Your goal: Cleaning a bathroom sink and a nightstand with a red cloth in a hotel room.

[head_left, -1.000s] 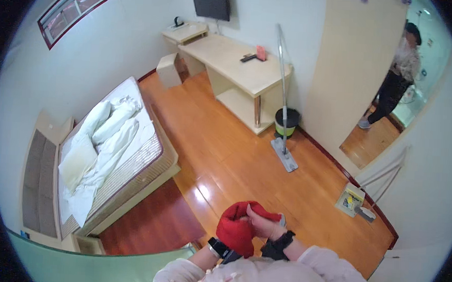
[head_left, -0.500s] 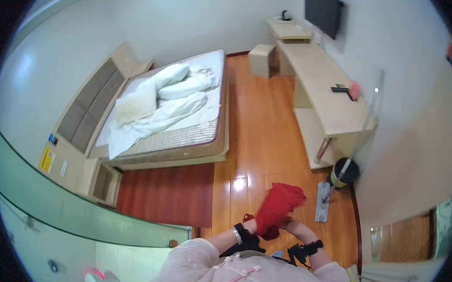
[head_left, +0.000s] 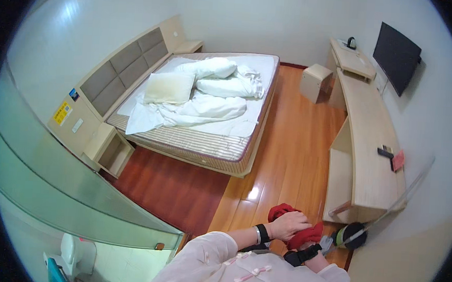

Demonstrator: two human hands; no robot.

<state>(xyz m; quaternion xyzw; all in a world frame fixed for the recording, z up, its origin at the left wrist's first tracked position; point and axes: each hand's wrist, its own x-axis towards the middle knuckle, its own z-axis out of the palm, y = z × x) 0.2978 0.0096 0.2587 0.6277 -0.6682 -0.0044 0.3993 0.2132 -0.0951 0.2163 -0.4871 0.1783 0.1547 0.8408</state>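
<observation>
Our left hand (head_left: 289, 225) clasps a bunched red cloth (head_left: 310, 236), near right, above glossy orange-brown floorboards (head_left: 293, 160); we cannot tell how our right hand (head_left: 308, 246) grips. Far left lies a striped rectangular mattress (head_left: 194, 148); right, a long pale-wood desk (head_left: 373, 181).

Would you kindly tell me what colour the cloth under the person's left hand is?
The cloth is red, best seen in the head view.

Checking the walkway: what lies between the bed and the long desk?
The head view shows a strip of wood floor, with a boxy stool at the far end, nearer the desk than the bed.
</observation>
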